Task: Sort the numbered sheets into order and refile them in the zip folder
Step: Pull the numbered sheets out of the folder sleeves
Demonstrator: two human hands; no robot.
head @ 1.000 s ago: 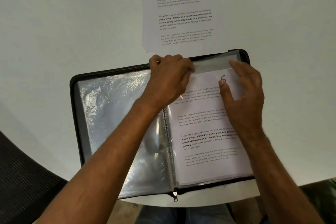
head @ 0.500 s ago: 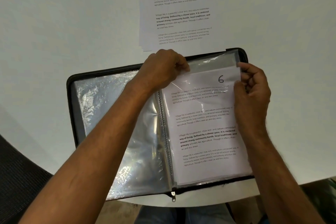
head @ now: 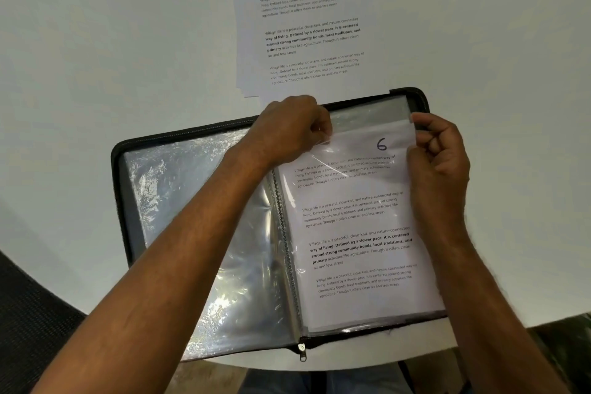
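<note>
A black zip folder (head: pixel 119 169) lies open on the white table, with clear plastic sleeves on both sides. A printed sheet marked 6 (head: pixel 355 233) sits in the right-hand sleeve, its top edge near the sleeve's mouth. My left hand (head: pixel 292 131) pinches the top left corner of that sleeve. My right hand (head: pixel 439 153) pinches the sleeve's top right corner. A stack of printed sheets (head: pixel 307 22) lies on the table just beyond the folder.
The left sleeve (head: pixel 192 217) of the folder is shiny and holds nothing visible. The zip pull (head: pixel 302 350) hangs at the folder's near edge. The table's curved near edge (head: pixel 415 358) runs just below the folder. A dark chair (head: pixel 28 323) stands at lower left.
My right hand lifted off the sheet's face and moved to the sleeve's top right corner, uncovering the 6. The sheet sits slightly deeper in the sleeve. My left hand stays at the top left corner.
</note>
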